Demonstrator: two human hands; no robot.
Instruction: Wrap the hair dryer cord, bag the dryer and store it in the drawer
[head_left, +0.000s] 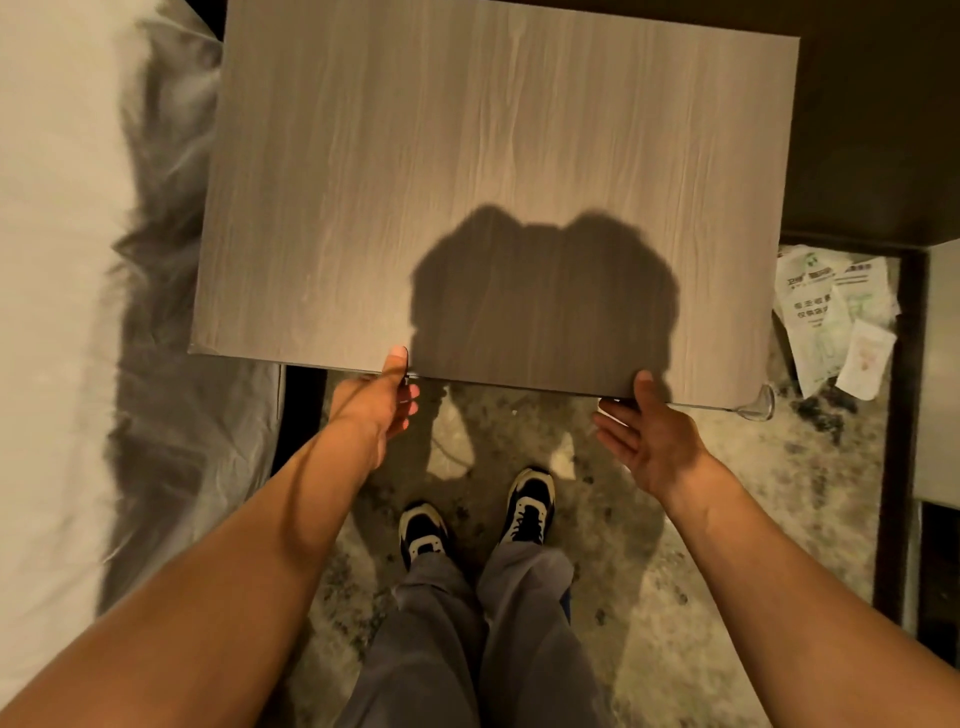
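Observation:
Neither the hair dryer, its cord, the bag nor an open drawer is in view. I look straight down on the grey wood-grain top of the nightstand (467, 156), which hides whatever lies under it. My left hand (382, 400) is at the front edge, thumb resting on top and fingers curled just below the edge. My right hand (649, 436) is at the same edge further right. Its thumb touches the top, its palm is open, and its fingers are spread below the edge with nothing in them.
A bed with a white sheet (47, 312) and grey cover (166, 364) flanks the nightstand on the left. Printed paper packets (831, 322) lie at the right. A clear corner guard (756, 408) caps the front right corner. My shoes (527, 506) stand on mottled carpet.

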